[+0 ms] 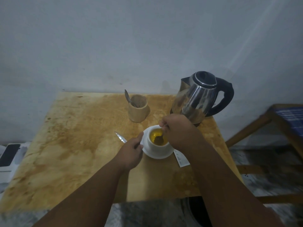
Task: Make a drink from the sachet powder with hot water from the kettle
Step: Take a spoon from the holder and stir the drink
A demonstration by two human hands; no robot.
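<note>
The right hand pinches a spoon stirring in the cup; the left hand, seemingly closed on 1 utensil, steadies the saucer. Brisk stirring risks slopping drink; the kettle stands behind the cup.

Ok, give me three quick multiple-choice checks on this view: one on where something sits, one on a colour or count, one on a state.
1. Where does the kettle stand?
A. far right corner of the table
B. near left corner
C. on the floor

2. What colour is the liquid in the cup?
A. clear
B. yellow-amber
C. milky white

3. What is the right hand doing?
A. lifting the kettle
B. tearing a sachet
C. holding a spoon in the cup

Answers: 1 A, it stands behind the cup at the far right. 2 B, the liquid shows yellow-amber with dark bits. 3 C, the spoon's bowl is in the liquid.
</note>
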